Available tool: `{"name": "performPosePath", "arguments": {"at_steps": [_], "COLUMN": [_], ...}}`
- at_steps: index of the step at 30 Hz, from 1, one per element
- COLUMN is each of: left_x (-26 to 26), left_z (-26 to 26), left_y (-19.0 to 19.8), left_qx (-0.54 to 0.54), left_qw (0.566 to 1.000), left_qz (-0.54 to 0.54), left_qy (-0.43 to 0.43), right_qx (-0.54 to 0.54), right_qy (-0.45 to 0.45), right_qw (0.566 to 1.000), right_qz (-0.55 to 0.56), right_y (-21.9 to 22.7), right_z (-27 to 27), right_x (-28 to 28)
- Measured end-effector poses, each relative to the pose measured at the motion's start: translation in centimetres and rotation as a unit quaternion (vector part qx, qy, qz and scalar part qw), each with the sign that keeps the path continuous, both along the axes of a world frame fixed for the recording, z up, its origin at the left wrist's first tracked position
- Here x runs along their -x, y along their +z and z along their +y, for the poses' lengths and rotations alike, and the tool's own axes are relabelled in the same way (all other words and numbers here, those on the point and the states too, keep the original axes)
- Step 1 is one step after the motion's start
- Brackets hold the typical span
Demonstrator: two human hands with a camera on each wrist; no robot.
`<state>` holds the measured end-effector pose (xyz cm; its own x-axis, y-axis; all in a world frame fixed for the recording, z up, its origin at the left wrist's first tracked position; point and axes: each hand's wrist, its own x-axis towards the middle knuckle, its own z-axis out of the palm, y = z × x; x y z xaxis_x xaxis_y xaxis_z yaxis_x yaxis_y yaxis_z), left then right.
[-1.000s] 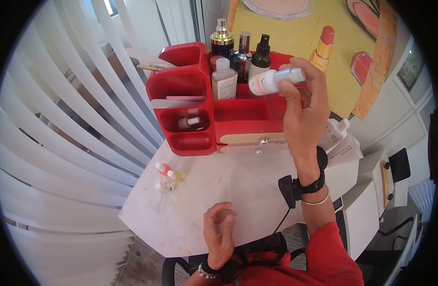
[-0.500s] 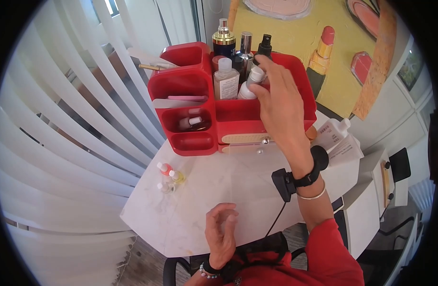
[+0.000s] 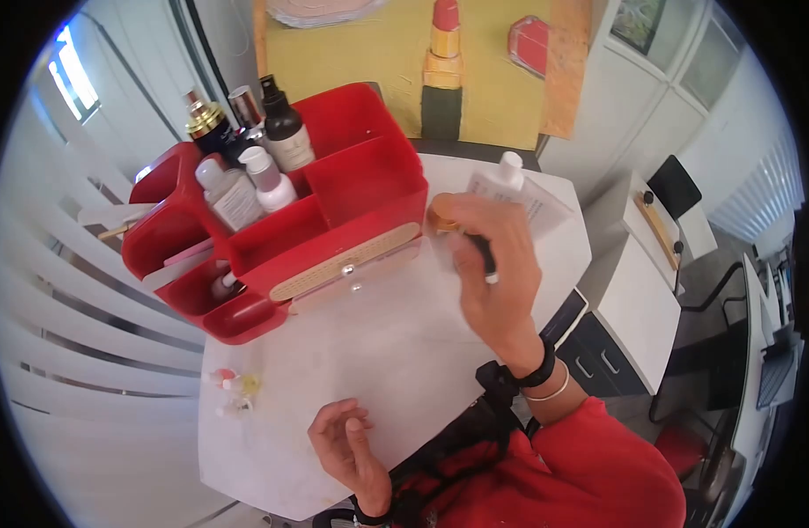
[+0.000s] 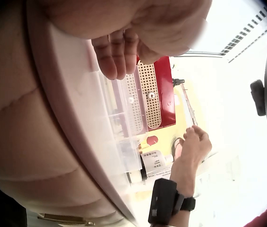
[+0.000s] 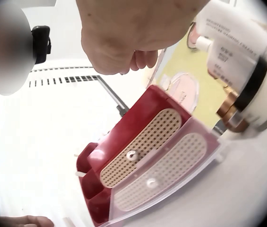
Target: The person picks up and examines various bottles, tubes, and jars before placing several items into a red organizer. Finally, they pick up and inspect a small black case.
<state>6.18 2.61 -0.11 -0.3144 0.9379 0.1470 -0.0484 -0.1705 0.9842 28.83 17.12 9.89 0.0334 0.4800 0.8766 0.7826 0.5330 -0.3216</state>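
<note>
Red cosmetics organizer (image 3: 360, 185): white bottle (image 3: 271, 183) upright, apparently steadied by its walls. Left hand (image 3: 352, 449): loosely curled, empty. Right hand (image 3: 503, 286): beside the copper cap (image 3: 442, 214); remotely, I couldn't tell whether it gripped anything.

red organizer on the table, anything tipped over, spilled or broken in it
In the red organizer, a small white-capped bottle lies tilted in a left compartment, unlike the upright pump bottle. No spill or damage shows.

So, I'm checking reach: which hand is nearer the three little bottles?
Left: the left hand is right of the little bottles; the right hand is farther off, beside the red organizer.
</note>
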Motion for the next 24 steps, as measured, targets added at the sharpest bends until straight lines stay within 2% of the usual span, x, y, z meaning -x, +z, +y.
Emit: {"name": "performPosePath", "arguments": {"at_steps": [2,4,5,7,8,10,12,14,15,17,18,20,24], "left_x": [-0.1,-0.2,-0.2,-0.4,-0.4,-0.5,-0.5,-0.4,-0.4,-0.4,-0.4,-0.5,-0.7], "left_z": [0.0,0.0,0.1,0.2,0.2,0.3,0.3,0.3,0.2,0.3,0.3,0.4,0.4], "left_y": [0.0,0.0,0.0,0.1,0.1,0.0,0.0,-0.1,0.0,0.3,0.2,0.0,0.3], "left_qx": [0.007,0.007,0.006,0.004,0.001,0.004,0.006,0.010,0.010,0.020,0.020,0.015,0.017], "left_qw": [1.000,1.000,1.000,1.000,1.000,1.000,0.999,0.999,0.999,0.999,0.999,0.998,0.998], "left_qz": [0.007,0.011,0.014,0.020,0.023,0.025,0.026,0.035,0.037,0.040,0.043,0.051,0.049], "left_qy": [0.011,0.010,0.009,0.013,0.014,0.016,0.017,0.005,0.006,0.006,0.008,0.021,0.025], "right_qx": [-0.005,0.024,0.024,-0.013,-0.013,-0.041,-0.024,-0.003,-0.003,0.084,0.085,0.174,0.159], "right_qy": [-0.022,-0.107,-0.105,-0.181,-0.180,-0.238,-0.244,-0.219,-0.218,-0.210,-0.208,-0.185,-0.183], "right_qw": [1.000,0.991,0.991,0.983,0.983,0.970,0.969,0.969,0.969,0.960,0.960,0.933,0.943], "right_qz": [0.014,0.075,0.077,0.023,0.025,0.009,0.024,0.116,0.118,0.167,0.169,0.256,0.228], "right_y": [-0.5,-1.4,-1.8,-2.3,-2.5,-2.7,-3.3,-3.8,-4.1,-5.0,-5.8,-6.9,-7.6], "right_z": [-0.7,-1.4,-1.9,-2.7,-2.9,-3.2,-2.8,-2.0,-1.7,-1.2,-1.0,-0.7,-0.8], "right_x": [-2.1,-4.0,-4.9,-6.6,-7.2,-8.0,-8.6,-8.9,-9.1,-9.6,-9.7,-9.8,-10.1]}}
